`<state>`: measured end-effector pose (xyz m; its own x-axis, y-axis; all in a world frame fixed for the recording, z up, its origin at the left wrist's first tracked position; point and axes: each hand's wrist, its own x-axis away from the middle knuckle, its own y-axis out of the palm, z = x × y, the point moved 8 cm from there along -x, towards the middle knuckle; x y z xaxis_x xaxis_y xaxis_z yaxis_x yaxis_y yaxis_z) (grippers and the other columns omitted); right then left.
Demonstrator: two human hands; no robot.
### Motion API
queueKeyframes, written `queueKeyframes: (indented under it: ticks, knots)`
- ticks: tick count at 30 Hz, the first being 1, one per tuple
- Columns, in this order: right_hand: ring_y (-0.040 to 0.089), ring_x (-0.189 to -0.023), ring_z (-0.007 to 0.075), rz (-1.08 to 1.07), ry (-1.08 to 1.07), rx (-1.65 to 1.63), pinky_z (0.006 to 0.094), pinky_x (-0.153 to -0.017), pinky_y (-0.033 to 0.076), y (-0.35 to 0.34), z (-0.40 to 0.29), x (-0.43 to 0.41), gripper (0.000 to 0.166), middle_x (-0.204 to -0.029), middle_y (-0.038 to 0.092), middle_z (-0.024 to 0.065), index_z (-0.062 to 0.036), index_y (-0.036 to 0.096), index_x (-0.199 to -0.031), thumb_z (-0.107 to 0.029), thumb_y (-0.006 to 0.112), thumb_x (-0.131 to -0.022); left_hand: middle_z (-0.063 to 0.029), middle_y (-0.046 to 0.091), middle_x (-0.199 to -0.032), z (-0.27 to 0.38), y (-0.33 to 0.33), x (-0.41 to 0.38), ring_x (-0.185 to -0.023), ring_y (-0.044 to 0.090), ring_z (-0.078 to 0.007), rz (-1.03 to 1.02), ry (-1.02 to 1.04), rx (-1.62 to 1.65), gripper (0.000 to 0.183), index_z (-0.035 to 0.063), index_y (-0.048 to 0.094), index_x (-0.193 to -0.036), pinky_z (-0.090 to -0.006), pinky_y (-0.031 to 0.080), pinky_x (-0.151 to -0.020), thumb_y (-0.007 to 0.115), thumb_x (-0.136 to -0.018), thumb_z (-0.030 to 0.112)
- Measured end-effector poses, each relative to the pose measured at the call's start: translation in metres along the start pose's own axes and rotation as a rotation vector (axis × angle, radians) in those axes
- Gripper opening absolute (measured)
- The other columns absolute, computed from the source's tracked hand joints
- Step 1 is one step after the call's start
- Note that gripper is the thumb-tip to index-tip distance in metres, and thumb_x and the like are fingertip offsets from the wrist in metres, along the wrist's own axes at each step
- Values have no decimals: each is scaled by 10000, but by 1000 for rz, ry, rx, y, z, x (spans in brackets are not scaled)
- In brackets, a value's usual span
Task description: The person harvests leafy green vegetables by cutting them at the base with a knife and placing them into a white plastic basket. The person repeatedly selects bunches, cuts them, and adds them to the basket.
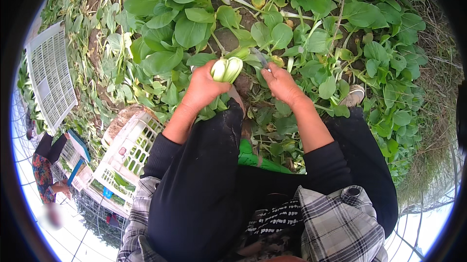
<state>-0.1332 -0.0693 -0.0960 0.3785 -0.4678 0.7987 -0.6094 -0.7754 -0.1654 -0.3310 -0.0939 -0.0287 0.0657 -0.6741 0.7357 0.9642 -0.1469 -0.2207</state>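
Observation:
My left hand is closed around a bunch of bok choy, its pale green stalk bases turned up past my thumb. Leaves of the bunch hang below the hand, over my knee. In my right hand is a knife, its handle mostly hidden by the fingers. The grey blade points up and to the left, close to a green stalk above the bunch; I cannot tell whether they touch. Growing bok choy plants with broad leaves spread over the soil in front of both hands.
White plastic crates stand to my left, one holding greens; another crate is farther off. Beyond them is another person near a blue object. A green plastic seat shows beneath me. Dry grass borders the right side.

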Motion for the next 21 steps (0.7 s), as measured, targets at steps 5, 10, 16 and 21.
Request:
queueKeyframes:
  ticks: [5,10,16,21]
  knots:
    - [558,-955,443,-1,-66,148,481,-858,426,-2,-13,-10,364,-957,602,299,45,513,-1080,-274,428,-927,-54,658,-924,-18,-9,-11,-804,616,-135,7,-125,251,477,-33,587,-1063,-280,506,-759,731,-609,-6]
    - [570,-913,464,-14,-99,331,498,-831,444,2,-21,-10,346,-908,606,312,64,516,-1050,-247,427,-925,-84,655,-910,-16,-10,-10,-758,640,-183,-29,-185,489,410,-42,586,-1030,-314,536,-716,686,-633,-63]
    - [630,-673,373,159,-151,283,447,-643,503,1,5,23,322,-851,663,199,22,520,-1077,-264,485,-934,-200,647,-1088,-12,-11,-10,-747,652,-215,-164,-112,760,532,-77,517,-1196,-337,556,-710,648,-683,-25]
    - [433,-448,46,232,-232,-817,188,-406,368,-22,-47,25,287,-851,642,51,-27,519,-1095,-187,636,-887,-206,645,-1082,11,-3,-5,-770,654,-219,-308,-55,848,570,-71,499,-1219,-337,562,-705,634,-667,-37]
